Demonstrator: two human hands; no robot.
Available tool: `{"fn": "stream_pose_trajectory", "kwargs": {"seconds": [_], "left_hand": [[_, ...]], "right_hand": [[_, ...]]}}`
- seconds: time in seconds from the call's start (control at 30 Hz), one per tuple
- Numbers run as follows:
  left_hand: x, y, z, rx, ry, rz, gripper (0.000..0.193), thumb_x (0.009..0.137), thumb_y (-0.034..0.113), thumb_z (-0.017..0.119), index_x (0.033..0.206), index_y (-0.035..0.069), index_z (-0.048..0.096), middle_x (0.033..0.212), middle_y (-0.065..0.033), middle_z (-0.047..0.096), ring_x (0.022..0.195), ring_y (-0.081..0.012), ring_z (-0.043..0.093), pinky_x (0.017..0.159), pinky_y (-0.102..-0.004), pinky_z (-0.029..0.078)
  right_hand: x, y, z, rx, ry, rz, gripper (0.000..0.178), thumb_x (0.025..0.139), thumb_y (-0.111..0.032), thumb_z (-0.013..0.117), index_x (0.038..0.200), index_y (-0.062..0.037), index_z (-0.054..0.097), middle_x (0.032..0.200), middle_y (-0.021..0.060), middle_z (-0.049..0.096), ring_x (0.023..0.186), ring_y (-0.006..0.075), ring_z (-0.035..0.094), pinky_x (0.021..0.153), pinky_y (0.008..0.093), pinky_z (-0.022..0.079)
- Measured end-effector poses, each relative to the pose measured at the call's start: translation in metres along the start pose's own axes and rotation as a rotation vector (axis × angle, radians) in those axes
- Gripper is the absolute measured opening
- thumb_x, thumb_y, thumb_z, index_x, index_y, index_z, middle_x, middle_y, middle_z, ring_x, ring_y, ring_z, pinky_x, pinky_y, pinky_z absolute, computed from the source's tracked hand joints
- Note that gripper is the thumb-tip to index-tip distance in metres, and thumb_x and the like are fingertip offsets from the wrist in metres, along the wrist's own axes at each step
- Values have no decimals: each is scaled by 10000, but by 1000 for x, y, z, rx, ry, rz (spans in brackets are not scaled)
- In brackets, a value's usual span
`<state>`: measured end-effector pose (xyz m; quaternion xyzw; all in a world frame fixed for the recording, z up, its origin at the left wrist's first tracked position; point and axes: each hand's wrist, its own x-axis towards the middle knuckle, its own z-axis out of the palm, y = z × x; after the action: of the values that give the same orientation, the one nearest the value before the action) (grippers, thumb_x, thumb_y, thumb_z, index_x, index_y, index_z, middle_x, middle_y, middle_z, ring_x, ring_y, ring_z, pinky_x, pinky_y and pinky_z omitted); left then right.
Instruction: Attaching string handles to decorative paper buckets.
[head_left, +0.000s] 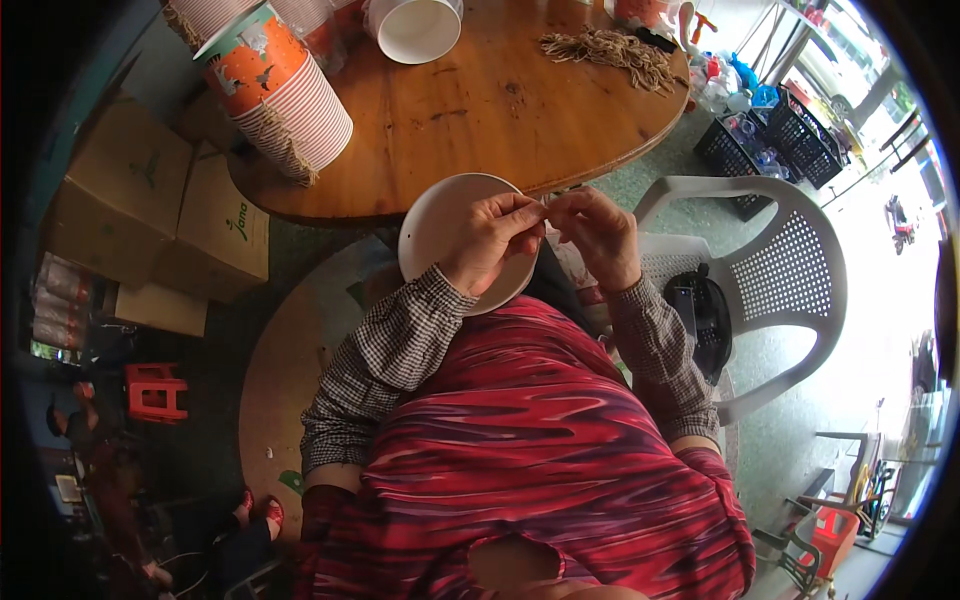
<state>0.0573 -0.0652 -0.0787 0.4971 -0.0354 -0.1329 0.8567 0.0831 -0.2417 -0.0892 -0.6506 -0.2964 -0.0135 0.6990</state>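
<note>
My left hand (495, 238) is closed, its thumb and fingers pinched together above a round white tub (425, 225). My right hand (602, 232) is closed in a pinch too, its fingertips meeting those of the left hand over the tub's right side. Whatever sits between the fingertips is too small to make out. The tub rests at my lap, just under the near edge of the wooden table (470, 120). Both wrists are in checked sleeves.
On the table stand a stack of orange and striped paper tubs (285, 110), a white tub (420, 30) on its side and a bundle of tan strings (610, 55). A white plastic chair (790, 260) holds a black bag (705, 320). Cardboard boxes (150, 200) stand left.
</note>
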Motion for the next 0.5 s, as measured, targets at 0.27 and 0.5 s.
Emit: {"fn": "stream_pose_trajectory", "kwargs": {"seconds": [0.27,0.5], "left_hand": [[0,2,7,39,30,-13,155,905,152,611,899,-3,604,728,-40,598,596,-82,546,558,-190,448],[-1,1,10,75,18,8,146,907,141,602,896,-4,602,713,-27,580,595,-74,524,553,-188,423]], "right_hand": [[4,3,0,-32,55,-13,102,866,-60,636,951,-11,608,859,25,613,728,72,561,628,226,474],[4,5,-4,-48,38,110,152,912,-165,602,937,-16,585,768,16,591,687,67,534,594,218,444]]}}
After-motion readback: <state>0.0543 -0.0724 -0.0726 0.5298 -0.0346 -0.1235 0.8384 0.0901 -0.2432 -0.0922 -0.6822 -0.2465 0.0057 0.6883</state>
